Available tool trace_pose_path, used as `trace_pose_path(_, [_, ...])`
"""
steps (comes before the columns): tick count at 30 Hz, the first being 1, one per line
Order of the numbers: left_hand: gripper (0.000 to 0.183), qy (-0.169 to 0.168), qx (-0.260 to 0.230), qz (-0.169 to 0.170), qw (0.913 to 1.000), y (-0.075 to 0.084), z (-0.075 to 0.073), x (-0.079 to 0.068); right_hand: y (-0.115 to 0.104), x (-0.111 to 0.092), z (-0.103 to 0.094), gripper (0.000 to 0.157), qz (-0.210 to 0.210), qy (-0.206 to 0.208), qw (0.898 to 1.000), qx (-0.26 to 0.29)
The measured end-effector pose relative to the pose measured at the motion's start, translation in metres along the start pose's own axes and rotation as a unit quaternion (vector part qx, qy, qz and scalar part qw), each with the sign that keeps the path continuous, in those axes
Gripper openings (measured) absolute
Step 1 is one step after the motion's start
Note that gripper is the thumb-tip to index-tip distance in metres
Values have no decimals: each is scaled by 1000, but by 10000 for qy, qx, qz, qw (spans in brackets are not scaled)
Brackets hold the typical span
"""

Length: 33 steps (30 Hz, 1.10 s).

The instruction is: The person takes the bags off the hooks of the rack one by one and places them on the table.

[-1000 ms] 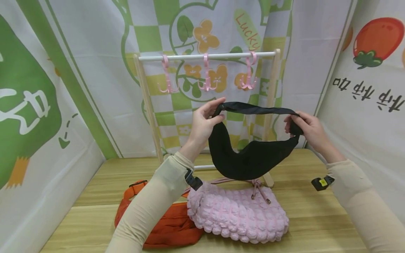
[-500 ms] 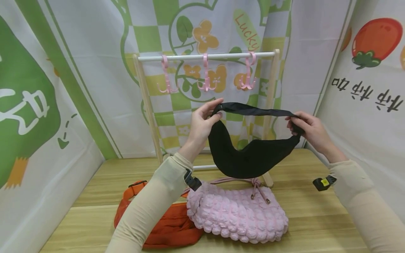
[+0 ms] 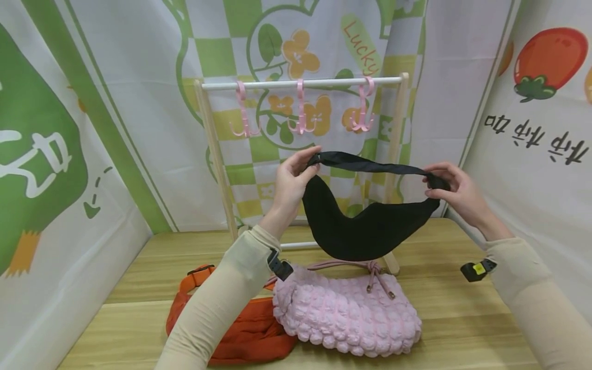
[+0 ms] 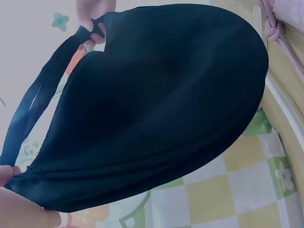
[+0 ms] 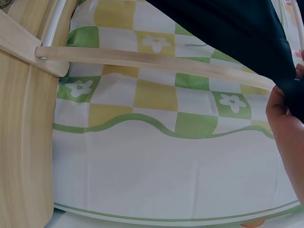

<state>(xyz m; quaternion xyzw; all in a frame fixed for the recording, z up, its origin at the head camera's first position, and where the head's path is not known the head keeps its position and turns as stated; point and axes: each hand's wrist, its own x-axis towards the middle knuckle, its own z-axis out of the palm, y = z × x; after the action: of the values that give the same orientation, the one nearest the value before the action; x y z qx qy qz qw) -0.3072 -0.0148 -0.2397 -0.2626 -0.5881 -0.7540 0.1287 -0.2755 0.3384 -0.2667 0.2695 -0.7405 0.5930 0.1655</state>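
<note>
A black shoulder bag [image 3: 365,231] hangs in the air between both hands, in front of the rack, its strap [image 3: 365,163] stretched across the top. My left hand [image 3: 293,177] pinches the strap's left end, where it meets the bag. With thumb and fingers, my right hand [image 3: 455,192] grips the bunched strap at the right end. In the left wrist view the bag's broad body [image 4: 156,95] fills the middle, with the right hand [image 4: 95,14] at the far strap end. The right wrist view shows only part of the bag [image 5: 237,33] and fingers holding it.
Behind the bag stands a rack with a white bar [image 3: 273,84] and wooden posts [image 3: 215,154]. Three pink hooks [image 3: 301,110] hang from it. Below lie a pink puffy bag [image 3: 347,313] and an orange bag [image 3: 254,334] on the wooden table [image 3: 472,308].
My left hand has shifted slightly left. The right hand has moved a little right, and its fingers have changed their hold on the strap end. The strap now slopes down more to the right.
</note>
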Motion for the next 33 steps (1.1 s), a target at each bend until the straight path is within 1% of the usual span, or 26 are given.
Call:
trace_pose_path(3, [34,-8,-76,-14,10000,0,-1,0,0,0,0,42,-70,131,9999,85])
trace_pose_path(8, [33,17,-180,-43,9998,0,-1,-1,-1,-1,-1,39,-143,260,9988,388])
trace_pose_path(16, [29,146,-352,-129,9992,-3,-3,-2,0,-5,-3,36,-84,532,9981,297])
trace_pose_path(20, [28,178,-283,-77,9994,-7,-2,-3,-1,-7,-5,35,-27,595,9978,299])
trace_pose_path(25, [25,210,3,18,9998,-10,-2,-4,-1,-10,-7,35,-39,613,9978,268])
trace_pose_path(28, [24,301,347,114,9989,-12,-1,-5,0,-12,-8,35,-104,569,9972,482])
trace_pose_path(31, [24,386,724,250,9963,-14,0,-5,2,-14,-11,34,-156,486,9955,793])
trace_pose_path(33, [24,432,957,331,9939,-16,1,-6,4,-15,-13,33,-157,412,9953,865])
